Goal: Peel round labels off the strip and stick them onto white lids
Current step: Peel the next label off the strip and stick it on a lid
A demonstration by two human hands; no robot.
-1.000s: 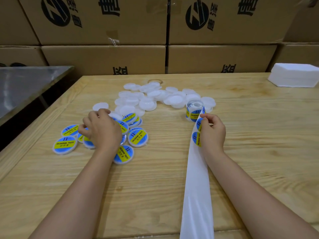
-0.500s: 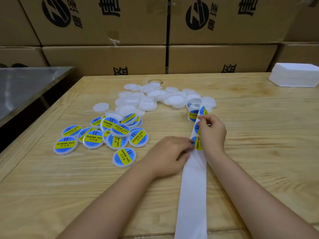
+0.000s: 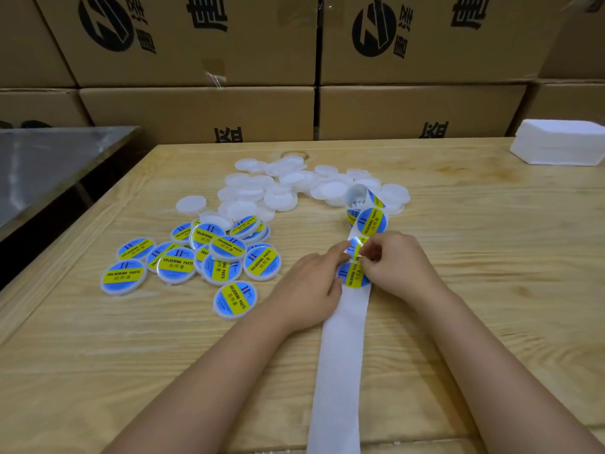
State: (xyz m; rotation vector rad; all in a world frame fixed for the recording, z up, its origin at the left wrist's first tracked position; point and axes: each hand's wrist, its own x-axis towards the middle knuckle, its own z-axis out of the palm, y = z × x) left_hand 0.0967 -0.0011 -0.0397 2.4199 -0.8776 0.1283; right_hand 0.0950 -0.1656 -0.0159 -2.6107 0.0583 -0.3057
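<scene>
The label strip (image 3: 337, 371) runs along the wooden table (image 3: 491, 290) from the near edge up to its small roll (image 3: 357, 196). Round blue and yellow labels (image 3: 371, 221) sit on its far end. My right hand (image 3: 397, 262) pinches the edge of one label (image 3: 355, 247) on the strip. My left hand (image 3: 306, 288) rests beside the strip, index finger straight and touching its left edge, thumb against the lower label (image 3: 353, 276). Several labelled lids (image 3: 183, 262) lie to the left. Plain white lids (image 3: 278, 191) are heaped behind them.
Stacked cardboard boxes (image 3: 203, 113) wall off the back of the table. A white stack of sheets (image 3: 559, 147) sits at the far right corner. A steel table (image 3: 49, 165) stands to the left across a dark gap.
My left hand left the labelled lids and came right to the strip. My right hand shifted its fingers onto one label, and the strip's far end turned flatter, showing its labels.
</scene>
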